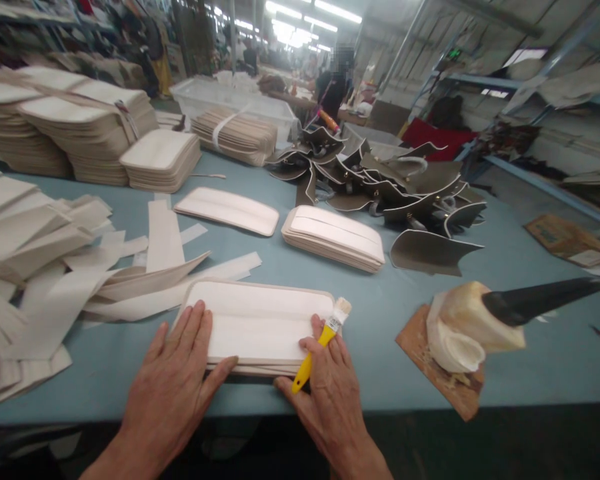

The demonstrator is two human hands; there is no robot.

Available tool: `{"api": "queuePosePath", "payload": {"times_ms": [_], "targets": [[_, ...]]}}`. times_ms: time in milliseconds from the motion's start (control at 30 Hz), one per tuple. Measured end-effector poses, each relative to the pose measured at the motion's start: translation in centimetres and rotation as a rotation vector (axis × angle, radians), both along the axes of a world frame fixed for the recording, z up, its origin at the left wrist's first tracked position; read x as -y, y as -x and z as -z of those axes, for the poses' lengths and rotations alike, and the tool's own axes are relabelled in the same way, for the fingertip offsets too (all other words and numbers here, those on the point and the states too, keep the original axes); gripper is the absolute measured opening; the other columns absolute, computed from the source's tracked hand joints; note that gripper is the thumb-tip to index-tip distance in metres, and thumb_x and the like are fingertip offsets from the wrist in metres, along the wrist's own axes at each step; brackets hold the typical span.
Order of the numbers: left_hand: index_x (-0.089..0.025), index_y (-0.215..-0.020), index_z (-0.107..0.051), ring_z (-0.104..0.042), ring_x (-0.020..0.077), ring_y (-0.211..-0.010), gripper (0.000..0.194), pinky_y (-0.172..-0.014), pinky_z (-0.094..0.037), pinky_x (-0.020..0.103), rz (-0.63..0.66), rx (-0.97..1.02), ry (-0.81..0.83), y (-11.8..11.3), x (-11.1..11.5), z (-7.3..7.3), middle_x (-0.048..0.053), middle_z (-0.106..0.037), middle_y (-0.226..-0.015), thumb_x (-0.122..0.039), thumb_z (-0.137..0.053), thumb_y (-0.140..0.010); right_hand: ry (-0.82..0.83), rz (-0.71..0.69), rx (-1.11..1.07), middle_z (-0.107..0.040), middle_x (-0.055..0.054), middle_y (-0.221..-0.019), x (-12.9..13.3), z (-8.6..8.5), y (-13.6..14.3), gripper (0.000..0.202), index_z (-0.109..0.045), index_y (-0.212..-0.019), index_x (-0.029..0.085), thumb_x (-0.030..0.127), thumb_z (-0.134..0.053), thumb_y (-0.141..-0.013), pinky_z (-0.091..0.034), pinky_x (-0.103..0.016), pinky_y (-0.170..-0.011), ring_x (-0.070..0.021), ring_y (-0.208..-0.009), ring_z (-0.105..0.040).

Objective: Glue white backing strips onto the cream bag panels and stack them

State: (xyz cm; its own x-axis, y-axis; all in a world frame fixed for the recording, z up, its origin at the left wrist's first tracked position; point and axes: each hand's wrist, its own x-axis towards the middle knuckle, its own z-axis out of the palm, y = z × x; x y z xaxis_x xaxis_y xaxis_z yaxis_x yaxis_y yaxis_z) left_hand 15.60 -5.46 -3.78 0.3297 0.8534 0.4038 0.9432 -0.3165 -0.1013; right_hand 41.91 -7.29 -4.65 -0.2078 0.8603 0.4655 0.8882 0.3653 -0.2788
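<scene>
Directly before me lies a short stack of pale, round-cornered panels (260, 327), the top one white with a beige border. My left hand (175, 367) rests flat on its left end, fingers stretched out and thumb along the front edge. A paintbrush (310, 363) with a yellow handle and whitish bristles is held in my right hand (333, 387), tucked between the fingers. That same hand also touches the stack's right end, its thumb at the front edge. The brush's bristles point up and away from me.
Behind are a single panel (227, 210) and another panel stack (334, 237). Loose pale strips (165, 237) spread leftward, with tall bundles (85, 127) beyond. Dark curved pieces (380, 180) heap at back. Right stands a cream-coated container (455, 327) with a black handle. A person (333, 90) is far back.
</scene>
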Motion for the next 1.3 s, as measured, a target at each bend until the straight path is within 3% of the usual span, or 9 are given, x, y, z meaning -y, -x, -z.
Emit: {"api": "queuePosePath", "payload": {"times_ms": [167,400,567,767,933,1033,1133,1233,1300], "targets": [[0.003,-0.152,-0.044,-0.045,0.0434,-0.148,0.083,-0.118,-0.036,0.062,-0.003,0.041,-0.014,0.3,-0.1,0.1,0.029,-0.044,-0.16,-0.06,-0.019,-0.103,-0.034,0.006,-0.003,-0.052,-0.026,-0.153,-0.1,-0.4,-1.0,0.052,-0.049,-0.124,0.02,0.039,-0.078,-0.085,-0.04,-0.064,-0.114,-0.039,-0.141,-0.052],[-0.002,-0.152,-0.043,-0.044,0.0474,-0.147,0.08,-0.113,-0.038,0.068,-0.123,0.143,-0.027,1.6,0.2,-0.2,0.03,-0.047,-0.158,-0.06,-0.019,-0.103,-0.146,0.161,-0.147,-0.054,-0.025,-0.151,1.2,-1.5,-3.7,0.039,-0.049,-0.118,0.021,0.045,-0.067,-0.092,-0.042,-0.068,-0.108,-0.0402,-0.142,-0.05],[-0.015,-0.146,-0.048,-0.051,0.0423,-0.143,0.059,-0.113,-0.044,0.061,-0.175,0.254,-0.009,3.5,1.2,-0.7,0.024,-0.052,-0.156,-0.052,-0.034,-0.103,-0.08,0.338,-0.367,-0.056,-0.022,-0.151,2.1,0.2,-5.2,0.03,-0.048,-0.115,0.025,0.048,-0.056,-0.098,-0.058,-0.055,-0.091,-0.0376,-0.133,-0.061],[-0.011,-0.15,-0.046,-0.051,0.0328,-0.145,0.061,-0.115,-0.044,0.048,0.148,0.136,-0.126,-2.7,1.1,-2.8,0.018,-0.056,-0.155,-0.051,-0.043,-0.103,0.033,0.349,-0.511,-0.06,-0.019,-0.149,2.5,2.3,-3.4,0.026,-0.05,-0.113,0.026,0.049,-0.052,-0.101,-0.059,-0.051,-0.097,-0.0336,-0.133,-0.062],[-0.012,-0.149,-0.051,-0.054,0.0333,-0.142,0.07,-0.115,-0.044,0.048,0.253,0.085,-0.048,-7.6,-0.7,-0.8,0.019,-0.054,-0.156,-0.06,-0.048,-0.099,0.053,0.323,-0.58,-0.06,-0.018,-0.148,2.1,2.8,-2.1,0.027,-0.052,-0.115,0.025,0.047,-0.054,-0.099,-0.057,-0.047,-0.101,-0.0318,-0.134,-0.062],[-0.012,-0.152,-0.048,-0.051,0.0341,-0.146,0.076,-0.119,-0.041,0.05,0.284,0.121,-0.014,-7.8,-0.8,-0.5,0.02,-0.051,-0.158,-0.064,-0.051,-0.097,0.045,0.318,-0.587,-0.061,-0.018,-0.148,2.0,2.9,-2.2,0.027,-0.051,-0.115,0.025,0.046,-0.055,-0.099,-0.056,-0.048,-0.1,-0.0321,-0.135,-0.061],[-0.015,-0.154,-0.044,-0.044,0.0308,-0.151,0.066,-0.123,-0.038,0.048,0.333,0.254,-0.038,-7.2,0.6,-2.3,0.017,-0.048,-0.161,-0.047,-0.057,-0.098,0.008,0.323,-0.584,-0.061,-0.018,-0.148,1.8,2.9,-2.6,0.025,-0.05,-0.113,0.026,0.046,-0.054,-0.099,-0.056,-0.048,-0.098,-0.0321,-0.134,-0.062],[-0.025,-0.144,-0.055,-0.062,0.0215,-0.135,0.05,-0.118,-0.045,0.035,0.374,0.504,-0.039,-6.5,3.3,-3.5,0.007,-0.068,-0.142,-0.024,-0.063,-0.095,-0.024,0.342,-0.573,-0.061,-0.017,-0.148,1.3,2.5,-3.0,0.024,-0.049,-0.113,0.026,0.045,-0.054,-0.098,-0.055,-0.05,-0.096,-0.0329,-0.134,-0.062],[-0.032,-0.128,-0.066,-0.074,0.0174,-0.112,0.036,-0.104,-0.055,0.026,0.304,0.7,0.093,-5.9,5.2,-3.1,0.0,-0.079,-0.12,-0.023,-0.065,-0.093,-0.041,0.338,-0.562,-0.062,-0.017,-0.147,0.7,1.9,-3.3,0.025,-0.049,-0.112,0.026,0.045,-0.056,-0.097,-0.055,-0.05,-0.095,-0.0331,-0.133,-0.062]]}}
